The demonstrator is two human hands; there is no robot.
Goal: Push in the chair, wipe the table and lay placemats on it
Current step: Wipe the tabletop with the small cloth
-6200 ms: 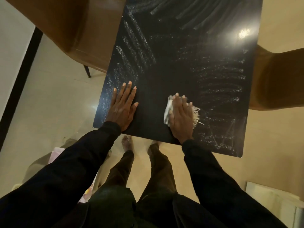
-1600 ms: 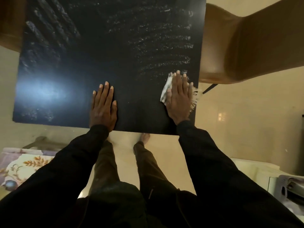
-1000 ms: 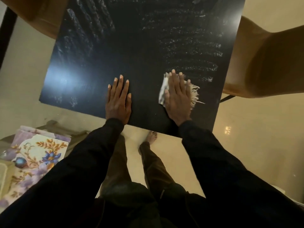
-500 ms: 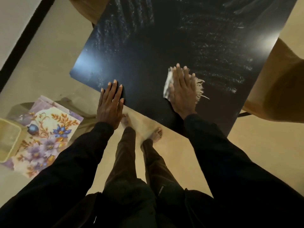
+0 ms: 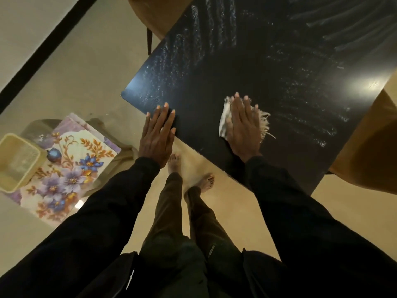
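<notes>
The black table (image 5: 247, 61) shows pale wet wipe streaks across its top. My right hand (image 5: 243, 125) lies flat, fingers straight, pressing a white fringed cloth (image 5: 224, 119) onto the table near its front edge. My left hand (image 5: 158, 134) is flat with straight fingers at the table's near left corner, its fingertips over the edge. A floral placemat (image 5: 71, 166) lies on a low surface to the left. One brown chair (image 5: 369, 155) stands at the table's right side, another brown chair (image 5: 156, 11) at the far left.
A pale yellow mesh basket (image 5: 16, 162) sits on the left part of the placemat. My bare feet (image 5: 189, 171) stand on the beige floor just under the table's front edge. A dark strip (image 5: 43, 52) runs across the floor at upper left.
My view has swung toward the left, bringing the placemat and basket further in. My left hand has slid from the tabletop to its near left corner. The right hand stays pressed on the cloth.
</notes>
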